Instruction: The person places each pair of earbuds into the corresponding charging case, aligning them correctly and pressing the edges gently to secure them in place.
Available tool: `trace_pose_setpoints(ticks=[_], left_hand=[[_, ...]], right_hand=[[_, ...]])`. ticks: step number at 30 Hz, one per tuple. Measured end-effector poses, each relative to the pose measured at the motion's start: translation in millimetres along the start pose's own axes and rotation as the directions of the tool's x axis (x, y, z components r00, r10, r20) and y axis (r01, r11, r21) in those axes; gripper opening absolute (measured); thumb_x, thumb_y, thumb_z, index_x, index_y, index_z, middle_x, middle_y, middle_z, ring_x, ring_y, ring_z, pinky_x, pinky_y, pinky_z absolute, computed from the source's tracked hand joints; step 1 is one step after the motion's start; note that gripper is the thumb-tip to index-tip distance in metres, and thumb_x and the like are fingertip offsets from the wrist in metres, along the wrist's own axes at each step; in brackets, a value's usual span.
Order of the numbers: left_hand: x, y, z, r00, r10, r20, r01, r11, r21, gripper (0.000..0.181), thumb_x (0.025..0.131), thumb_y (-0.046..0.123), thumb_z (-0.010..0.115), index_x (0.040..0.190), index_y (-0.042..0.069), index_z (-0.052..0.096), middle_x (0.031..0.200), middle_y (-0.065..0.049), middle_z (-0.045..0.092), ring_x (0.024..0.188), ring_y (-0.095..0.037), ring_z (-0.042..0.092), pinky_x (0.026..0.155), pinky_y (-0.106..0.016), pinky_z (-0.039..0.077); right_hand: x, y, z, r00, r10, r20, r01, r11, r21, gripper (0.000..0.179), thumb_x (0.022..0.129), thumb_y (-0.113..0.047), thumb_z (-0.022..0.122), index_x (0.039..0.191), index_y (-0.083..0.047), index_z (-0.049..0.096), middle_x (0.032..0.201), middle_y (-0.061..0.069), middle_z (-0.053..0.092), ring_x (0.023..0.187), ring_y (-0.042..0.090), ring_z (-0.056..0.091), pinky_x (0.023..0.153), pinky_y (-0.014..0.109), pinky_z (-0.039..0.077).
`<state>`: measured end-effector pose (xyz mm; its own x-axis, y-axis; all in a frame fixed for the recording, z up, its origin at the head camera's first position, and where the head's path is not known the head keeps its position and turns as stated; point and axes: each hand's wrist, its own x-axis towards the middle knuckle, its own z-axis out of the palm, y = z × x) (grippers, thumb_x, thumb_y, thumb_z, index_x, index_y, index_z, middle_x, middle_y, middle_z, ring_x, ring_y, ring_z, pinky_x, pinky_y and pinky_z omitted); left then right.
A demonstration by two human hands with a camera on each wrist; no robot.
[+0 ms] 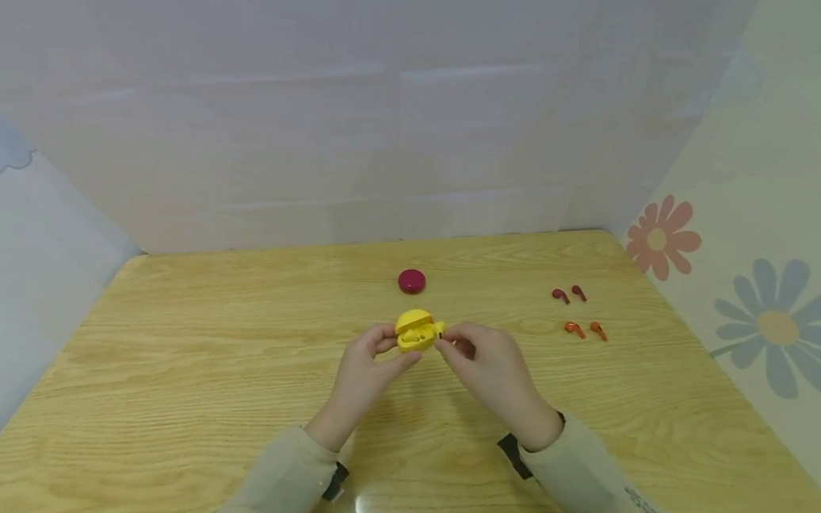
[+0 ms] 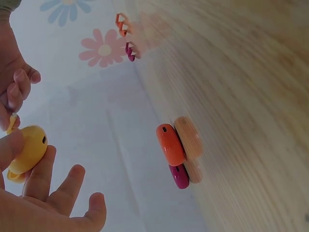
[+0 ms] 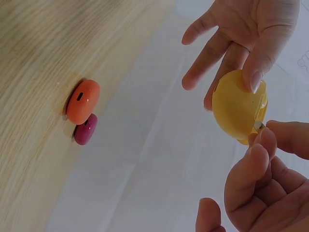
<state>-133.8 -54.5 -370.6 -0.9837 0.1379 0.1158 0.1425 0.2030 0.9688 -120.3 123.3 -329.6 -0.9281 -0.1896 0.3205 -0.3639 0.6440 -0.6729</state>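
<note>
Just right of the yellow case [image 3: 235, 106], touching or nearly so, sits the yellow earbud [image 1: 439, 328], pinched by the right hand [image 1: 494, 367] between thumb and fingertip, its long axis mostly hidden. The left hand [image 1: 365, 371] grips the case's opposite side, spare fingers spread, the lid [image 1: 412, 318] ajar.
</note>
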Motion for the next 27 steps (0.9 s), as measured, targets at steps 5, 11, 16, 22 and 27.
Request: trace_pose_setpoints(ticks=[5,11,16,22,27], left_hand=[[-0.2,0.8,2.4,1.0,0.001,0.006,-0.001,1.0,-0.003,0.035,0.086,0.014,0.075,0.115,-0.001,0.063,0.116,-0.016,0.068,0.123,-0.032,0.051,0.105,-0.066,0.022],[-1.2,0.5,4.5,0.999,0.046,0.005,-0.047,0.999,0.007,0.033,0.086,0.012,0.075,0.114,-0.002,0.063,0.116,-0.017,0.068,0.12,-0.033,0.054,0.104,-0.063,0.029],[-1.7,0.6,7.1,1.0,0.023,0.014,-0.023,1.0,-0.016,0.033,0.087,0.011,0.074,0.115,-0.004,0.062,0.115,-0.018,0.067,0.119,-0.033,0.056,0.104,-0.062,0.029],[-1.0,2.7,14.1,1.0,-0.016,0.025,0.018,0.997,-0.08,0.036,0.088,0.014,0.073,0.116,-0.006,0.061,0.115,-0.019,0.067,0.117,-0.032,0.057,0.102,-0.056,0.038],[-2.7,6.0,20.5,1.0,-0.024,-0.015,0.023,0.997,-0.067,0.034,0.087,0.015,0.074,0.114,-0.004,0.062,0.113,-0.017,0.068,0.115,-0.03,0.059,0.096,-0.051,0.045]], right_hand=[[0.9,-2.7,0.1,1.0,0.002,0.007,-0.002,1.0,-0.003,0.006,0.086,-0.004,0.071,0.088,0.001,0.072,0.071,0.001,0.063,0.06,0.011,0.046,0.056,0.025,0.043],[0.8,-6.1,-1.8,1.0,-0.002,0.003,0.002,1.0,-0.003,0.005,0.086,-0.003,0.07,0.089,0.002,0.071,0.065,-0.001,0.055,0.058,0.012,0.043,0.053,0.025,0.04],[1.0,-7.5,-1.3,0.999,0.034,-0.03,-0.033,0.999,0.031,0.009,0.088,-0.003,0.069,0.093,0.003,0.071,0.066,0.0,0.056,0.059,0.013,0.044,0.053,0.025,0.04],[3.1,-5.2,4.6,0.994,0.021,-0.108,-0.013,0.997,0.079,0.009,0.087,-0.002,0.071,0.093,0.005,0.071,0.068,0.002,0.06,0.059,0.013,0.047,0.053,0.024,0.043],[3.7,-3.6,8.7,0.989,0.015,-0.15,-0.005,0.997,0.071,0.008,0.085,0.0,0.072,0.09,0.005,0.071,0.067,0.003,0.06,0.059,0.013,0.047,0.053,0.023,0.043]])
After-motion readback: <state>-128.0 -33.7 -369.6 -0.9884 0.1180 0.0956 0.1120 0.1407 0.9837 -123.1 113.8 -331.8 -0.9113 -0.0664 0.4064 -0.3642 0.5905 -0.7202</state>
